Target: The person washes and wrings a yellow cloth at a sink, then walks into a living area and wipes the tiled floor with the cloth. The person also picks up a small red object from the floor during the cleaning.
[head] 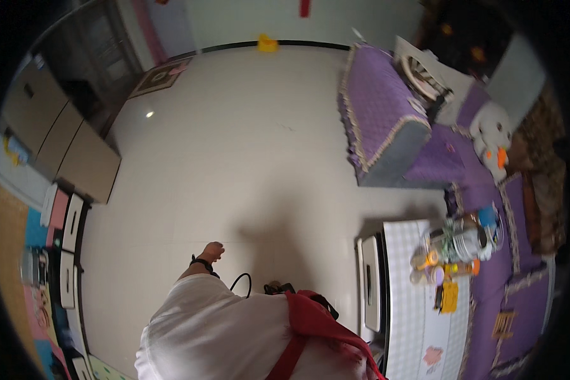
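Note:
My left hand (213, 251) hangs over the pale tiled floor (209, 166), touching nothing that I can see. A black band (204, 263) circles its wrist, and the fingers look partly curled, too small to tell apart. My right hand is out of view. Below me are my white sleeve (194, 313) and a red apron or strap (308, 313). A black cable (242, 280) loops out beside my body. Before me stretches the floor, with my shadow (280, 232) across it.
At right, a table with a checked cloth (406, 304) bears jars, bottles and a yellow box (449, 298). Behind it stands a purple-covered sofa (384, 99) with a white plush toy (491, 126). Cabinets (88, 161) line the left. A yellow object (267, 43) sits by the far wall.

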A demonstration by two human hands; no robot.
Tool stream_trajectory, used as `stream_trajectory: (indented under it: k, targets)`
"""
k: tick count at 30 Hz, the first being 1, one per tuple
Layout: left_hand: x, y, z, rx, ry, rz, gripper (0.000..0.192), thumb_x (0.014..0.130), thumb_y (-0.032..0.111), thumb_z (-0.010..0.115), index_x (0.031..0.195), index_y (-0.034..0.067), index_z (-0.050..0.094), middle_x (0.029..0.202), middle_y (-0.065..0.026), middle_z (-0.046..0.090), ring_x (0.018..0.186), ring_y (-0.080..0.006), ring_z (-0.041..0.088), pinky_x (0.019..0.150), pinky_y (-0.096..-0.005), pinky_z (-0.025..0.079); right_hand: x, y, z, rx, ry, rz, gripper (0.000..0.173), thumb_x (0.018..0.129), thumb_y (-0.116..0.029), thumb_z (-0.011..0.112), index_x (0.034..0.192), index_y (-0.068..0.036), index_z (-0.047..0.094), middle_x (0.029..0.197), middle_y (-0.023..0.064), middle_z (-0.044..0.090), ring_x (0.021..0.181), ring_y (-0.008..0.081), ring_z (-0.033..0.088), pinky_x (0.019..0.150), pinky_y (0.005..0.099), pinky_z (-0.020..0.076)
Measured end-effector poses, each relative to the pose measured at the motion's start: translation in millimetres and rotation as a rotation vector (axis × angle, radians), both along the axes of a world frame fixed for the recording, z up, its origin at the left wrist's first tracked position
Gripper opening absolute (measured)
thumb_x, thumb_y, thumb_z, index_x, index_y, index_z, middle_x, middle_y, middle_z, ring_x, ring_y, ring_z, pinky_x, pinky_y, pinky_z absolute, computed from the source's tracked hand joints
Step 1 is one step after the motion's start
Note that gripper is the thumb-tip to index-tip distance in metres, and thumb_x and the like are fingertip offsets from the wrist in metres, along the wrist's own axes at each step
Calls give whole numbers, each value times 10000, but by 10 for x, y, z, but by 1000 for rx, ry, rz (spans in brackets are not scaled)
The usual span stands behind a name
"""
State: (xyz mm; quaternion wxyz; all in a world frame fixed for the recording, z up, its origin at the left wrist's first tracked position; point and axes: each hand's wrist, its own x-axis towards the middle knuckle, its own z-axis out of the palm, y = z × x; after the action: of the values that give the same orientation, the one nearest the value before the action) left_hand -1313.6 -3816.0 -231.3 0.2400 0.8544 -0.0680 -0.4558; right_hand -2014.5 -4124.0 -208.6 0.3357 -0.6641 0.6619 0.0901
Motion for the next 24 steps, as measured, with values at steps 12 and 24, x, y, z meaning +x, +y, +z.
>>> stream_trajectory:
  k: [12, 24]
  targets:
    - [308, 1455, -361, 200, -155, 113, 233, 825, 185, 471, 885, 1, 600, 654, -134, 613, 546, -225, 603, 507, -360, 485, 2397, -1875, 14, -3, 67, 521, 393, 664, -251, 676, 1001, -82, 569, 922, 131, 608, 895, 305, 568, 754, 402, 473]
    - [-1082, 1325, -110, 268, -367, 251, 275, 761, 185, 581, 996, 45, 610, 768, -140, 644, 752, -255, 623, 701, -379, 490, 4916, -3332, -63, 20, 19, 992, 393, 619, -238, 715, 954, -73, 592, 872, 135, 619, 841, 316, 583, 719, 403, 485]
